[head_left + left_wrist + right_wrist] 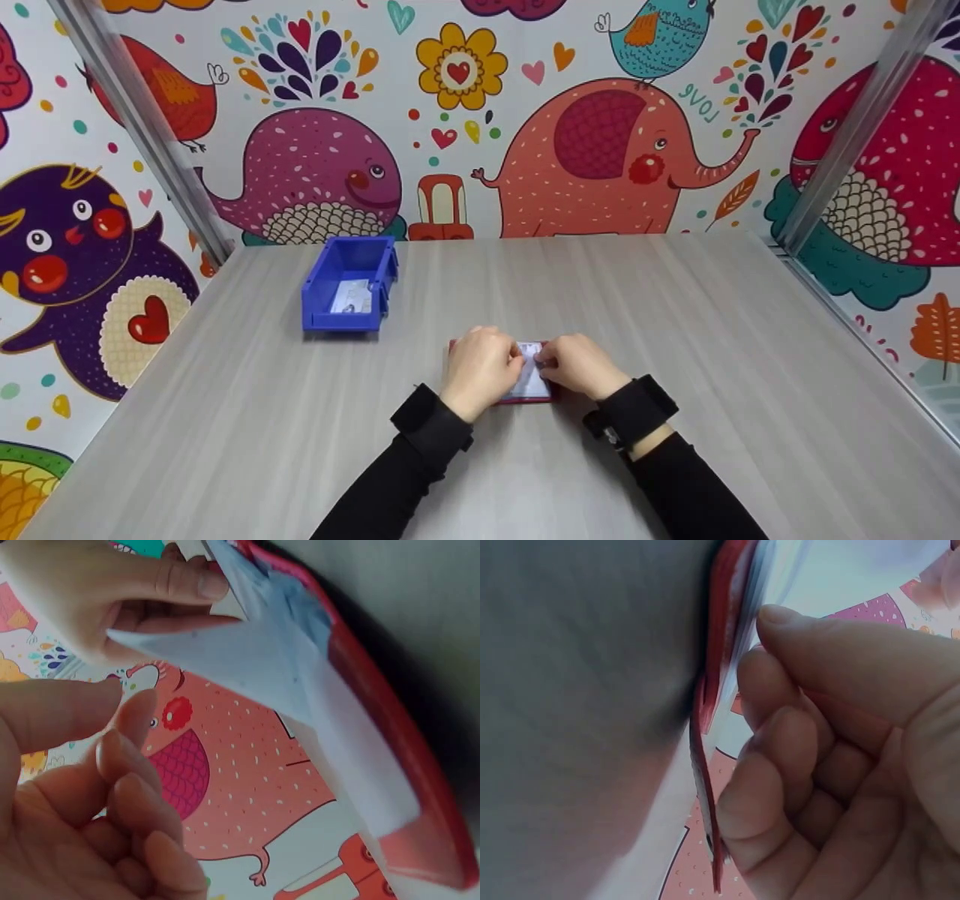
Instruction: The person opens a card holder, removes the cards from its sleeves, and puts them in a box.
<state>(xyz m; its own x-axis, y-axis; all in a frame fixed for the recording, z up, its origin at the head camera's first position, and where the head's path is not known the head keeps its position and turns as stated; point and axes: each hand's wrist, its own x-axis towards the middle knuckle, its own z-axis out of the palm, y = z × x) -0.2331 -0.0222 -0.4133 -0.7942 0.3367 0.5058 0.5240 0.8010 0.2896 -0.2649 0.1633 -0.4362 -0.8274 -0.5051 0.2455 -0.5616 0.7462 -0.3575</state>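
Observation:
A small red-covered booklet [529,395] with whitish, partly see-through pages lies on the table between both hands. One white page [217,664] stands raised from it, its corner pointing towards the left hand. The left hand [482,369] is over the booklet's left side; in the left wrist view its fingers are loosely curled, with nothing between thumb and forefinger. At the right edge, the right hand [583,365] has curled fingers, with thumb and forefinger close against the pages [759,585]. Whether a page is caught between them cannot be seen. Part of the red cover [705,787] extends below these fingers.
A blue bin [341,321] stands at the back left of the table [225,420], with a white printed card or paper [352,295] inside. Patterned panels [450,150] and metal posts [142,127] border the table at the back and sides.

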